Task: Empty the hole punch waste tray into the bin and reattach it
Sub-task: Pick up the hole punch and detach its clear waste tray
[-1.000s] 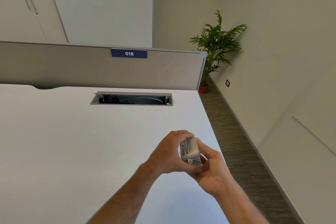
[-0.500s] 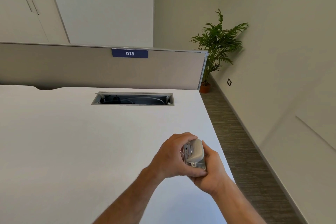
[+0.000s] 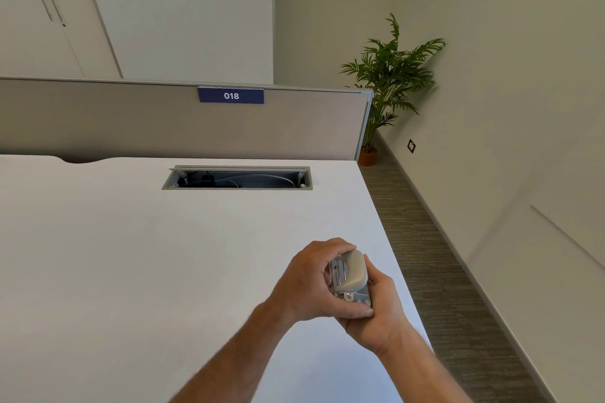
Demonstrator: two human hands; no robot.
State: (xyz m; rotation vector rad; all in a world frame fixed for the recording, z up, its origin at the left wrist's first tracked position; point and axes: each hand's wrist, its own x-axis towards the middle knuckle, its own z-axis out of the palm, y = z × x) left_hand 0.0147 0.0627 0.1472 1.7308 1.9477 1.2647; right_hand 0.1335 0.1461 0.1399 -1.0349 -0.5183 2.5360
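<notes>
A small grey hole punch (image 3: 349, 275) is held on end above the white desk's (image 3: 131, 255) right front part, its rounded handle facing up and right and its metal base below. My left hand (image 3: 307, 285) wraps around its left side with the thumb across the bottom. From below and the right, my right hand (image 3: 379, 314) cups it. The waste tray is hidden between my hands and cannot be told apart. No bin is in view.
A cable-access slot (image 3: 237, 177) is cut into the desk near the grey divider panel (image 3: 163, 124), which carries a blue "018" label (image 3: 230, 95). The desk's right edge drops to a striped floor (image 3: 442, 271). A potted plant (image 3: 389, 82) stands in the far corner.
The punch has tilted so its rounded handle shows more. Both hands have shifted slightly right and closed more tightly around it.
</notes>
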